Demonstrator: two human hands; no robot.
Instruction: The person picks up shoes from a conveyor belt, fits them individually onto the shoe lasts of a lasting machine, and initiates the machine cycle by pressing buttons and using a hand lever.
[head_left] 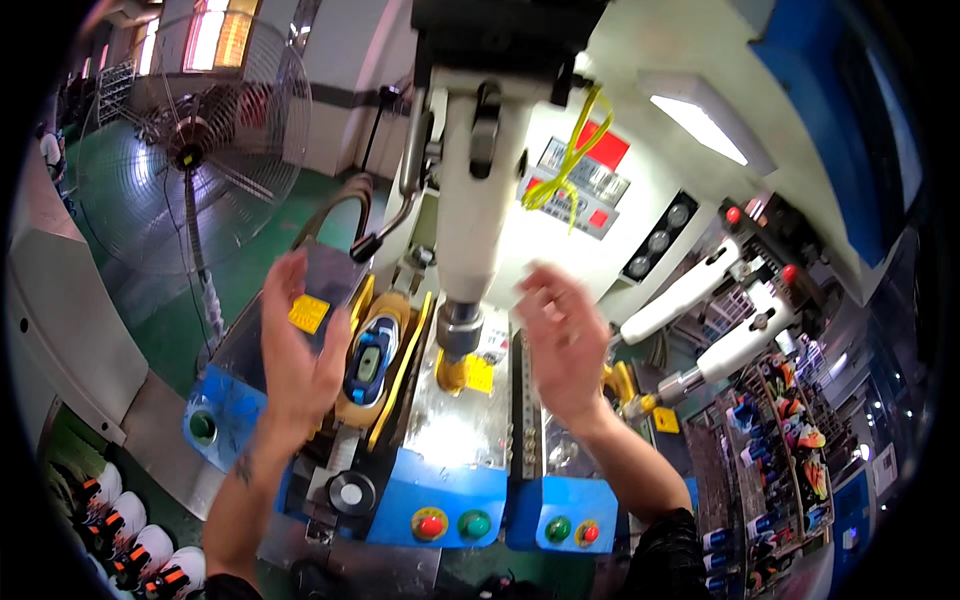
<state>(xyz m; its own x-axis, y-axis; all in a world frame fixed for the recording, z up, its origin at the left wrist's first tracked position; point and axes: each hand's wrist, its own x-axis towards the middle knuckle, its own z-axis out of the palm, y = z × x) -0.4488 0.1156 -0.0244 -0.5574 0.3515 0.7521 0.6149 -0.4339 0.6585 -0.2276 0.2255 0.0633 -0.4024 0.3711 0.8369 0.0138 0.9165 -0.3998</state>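
Observation:
My left hand (298,365) is raised beside the left station of a shoe press, its thumb and fingers apart and nothing in it. Just right of it, a dark blue and white shoe (367,368) sits upright in a cradle with yellow side pads (398,385). My right hand (566,350) hangs in the air right of the white press column (470,200). Its fingers are loosely curled, apart and somewhat blurred, with no object visible in them. Between my hands, the column's metal end (459,328) points down at a yellow pad (453,372) over a metal plate.
Red (430,526) and green (474,525) buttons line the blue front panels. A black-handled lever (367,246) hangs left of the column. Two white press arms (745,330) and a shoe rack (780,440) stand at right. A caged fan (190,150) and several white shoes (150,550) are at left.

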